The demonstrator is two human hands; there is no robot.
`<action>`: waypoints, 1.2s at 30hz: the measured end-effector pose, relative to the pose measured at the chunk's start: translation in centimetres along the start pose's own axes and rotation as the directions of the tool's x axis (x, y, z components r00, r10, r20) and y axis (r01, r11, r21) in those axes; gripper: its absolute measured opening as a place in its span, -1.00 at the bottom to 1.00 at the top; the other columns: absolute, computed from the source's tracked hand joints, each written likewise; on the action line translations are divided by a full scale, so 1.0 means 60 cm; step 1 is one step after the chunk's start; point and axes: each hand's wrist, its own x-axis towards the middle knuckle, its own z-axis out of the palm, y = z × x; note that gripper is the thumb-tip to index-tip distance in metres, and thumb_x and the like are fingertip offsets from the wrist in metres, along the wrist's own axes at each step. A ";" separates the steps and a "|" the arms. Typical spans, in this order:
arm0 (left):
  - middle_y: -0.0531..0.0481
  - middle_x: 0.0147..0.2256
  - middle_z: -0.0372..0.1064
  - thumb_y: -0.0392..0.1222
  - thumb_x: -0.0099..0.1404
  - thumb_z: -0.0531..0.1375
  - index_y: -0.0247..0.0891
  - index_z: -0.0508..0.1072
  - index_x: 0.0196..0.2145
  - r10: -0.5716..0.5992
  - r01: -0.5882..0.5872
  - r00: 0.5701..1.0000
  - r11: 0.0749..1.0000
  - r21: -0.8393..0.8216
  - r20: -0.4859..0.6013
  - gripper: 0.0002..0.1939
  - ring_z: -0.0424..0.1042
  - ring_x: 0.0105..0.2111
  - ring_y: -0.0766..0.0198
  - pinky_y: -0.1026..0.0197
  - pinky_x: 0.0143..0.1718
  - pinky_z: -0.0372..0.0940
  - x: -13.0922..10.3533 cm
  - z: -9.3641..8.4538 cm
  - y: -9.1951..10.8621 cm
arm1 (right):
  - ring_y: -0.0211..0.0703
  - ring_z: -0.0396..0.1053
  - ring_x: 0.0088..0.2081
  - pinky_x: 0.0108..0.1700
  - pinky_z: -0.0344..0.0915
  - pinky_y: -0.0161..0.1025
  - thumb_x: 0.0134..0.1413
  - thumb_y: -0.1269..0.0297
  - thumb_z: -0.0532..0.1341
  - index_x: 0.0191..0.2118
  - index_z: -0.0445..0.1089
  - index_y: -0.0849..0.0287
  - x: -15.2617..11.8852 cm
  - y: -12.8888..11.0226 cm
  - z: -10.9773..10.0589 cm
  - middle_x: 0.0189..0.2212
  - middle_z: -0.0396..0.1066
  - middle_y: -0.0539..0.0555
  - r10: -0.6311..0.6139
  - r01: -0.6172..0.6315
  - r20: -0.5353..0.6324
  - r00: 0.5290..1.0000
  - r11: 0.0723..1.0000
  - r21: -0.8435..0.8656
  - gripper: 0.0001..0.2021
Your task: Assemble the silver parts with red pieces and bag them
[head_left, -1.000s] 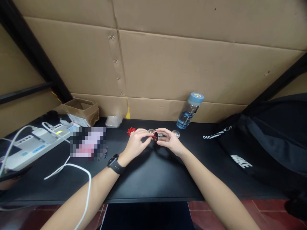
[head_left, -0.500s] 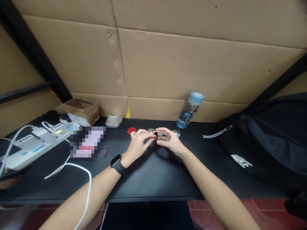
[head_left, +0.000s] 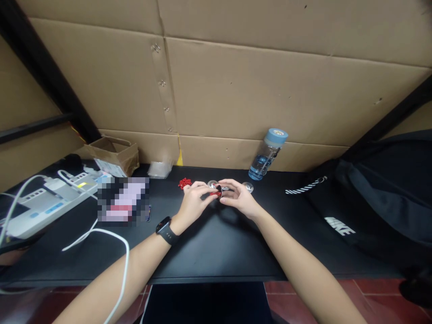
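Round dark piece (head_left: pixel 220 192) with a shiny rim is held up between the two hands, over the black surface (head_left: pixel 216 254), near the middle of the view. The right hand (head_left: pixel 243 201) has its thumb and fingers curved around the piece's right side, gripping it lightly. The left hand (head_left: pixel 195 200) pinches something small and red (head_left: pixel 213 194) between thumb and fingers, right against the piece's left side; whether the red bit is already fixed to it cannot be told. Handling looks to be underway, with both hands engaged and the piece not set down. More red bits (head_left: pixel 184 183) lie in a loose heap just beyond the left hand. One clear round piece (head_left: pixel 212 184) sits behind the fingertips and another clear round piece (head_left: pixel 249 187) just beyond the right hand, neither of them gripped. How much remains cannot be judged from this. Compared with a second ago, the left wrist, with its black watch (head_left: pixel 167 230), has come slightly inward, and the dark piece is turned so that less of its reddish-brown inside shows. The right hand has hardly moved, and the red heap and clear pieces have stayed put.
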 end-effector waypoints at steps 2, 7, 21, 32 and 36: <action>0.05 -0.19 0.61 -0.13 0.33 0.34 -0.04 0.65 -0.20 0.007 -0.007 1.000 1.000 0.021 0.006 -0.91 0.45 -0.07 0.13 0.01 0.01 0.12 0.000 0.000 0.001 | -0.10 0.51 -0.05 0.12 0.45 -0.03 -0.09 0.31 0.51 0.10 0.39 0.03 0.000 0.001 0.000 0.13 0.43 0.14 -0.004 0.004 0.003 1.000 1.000 -0.003 -0.41; 0.05 -0.18 0.60 -0.12 0.36 0.31 -0.06 0.62 -0.23 0.003 -0.003 1.000 0.999 0.050 0.007 -0.93 0.41 -0.05 0.12 0.00 0.02 0.06 -0.001 -0.002 0.008 | -0.11 0.51 -0.06 0.11 0.44 -0.02 -0.09 0.31 0.51 0.11 0.39 0.01 -0.001 0.004 0.001 0.14 0.42 0.14 -0.002 0.002 0.007 1.000 1.000 -0.005 -0.40; 0.03 -0.11 0.57 -0.13 0.44 0.21 -0.09 0.55 -0.19 0.017 -0.014 1.000 0.987 0.158 -0.017 -0.90 0.38 0.01 0.11 -0.01 -0.02 -0.04 -0.007 0.008 0.010 | -0.10 0.53 -0.06 0.08 0.47 -0.04 -0.14 0.30 0.53 0.06 0.40 0.04 0.001 0.005 0.010 0.11 0.45 0.15 0.006 -0.007 -0.022 1.000 1.000 -0.012 -0.41; -0.03 -0.14 0.58 -0.16 0.44 0.18 -0.12 0.54 -0.20 0.031 -0.030 1.000 0.989 0.143 -0.006 -0.88 0.38 -0.01 0.06 -0.04 -0.03 -0.03 -0.008 0.010 0.007 | -0.08 0.56 -0.11 0.05 0.49 -0.02 -0.23 0.28 0.56 -0.03 0.35 0.07 0.002 0.011 0.016 0.02 0.53 0.16 0.024 -0.029 -0.101 0.995 0.999 -0.042 -0.40; -0.03 -0.13 0.57 -0.18 0.43 0.18 -0.13 0.55 -0.19 0.023 -0.023 1.000 0.991 0.133 0.000 -0.88 0.38 -0.01 0.08 -0.03 -0.02 -0.03 -0.007 0.015 0.003 | -0.10 0.57 -0.16 0.01 0.51 -0.06 -0.29 0.30 0.58 -0.15 0.31 0.09 0.004 0.018 0.015 -0.06 0.56 0.12 0.031 -0.035 -0.132 0.991 0.999 -0.034 -0.43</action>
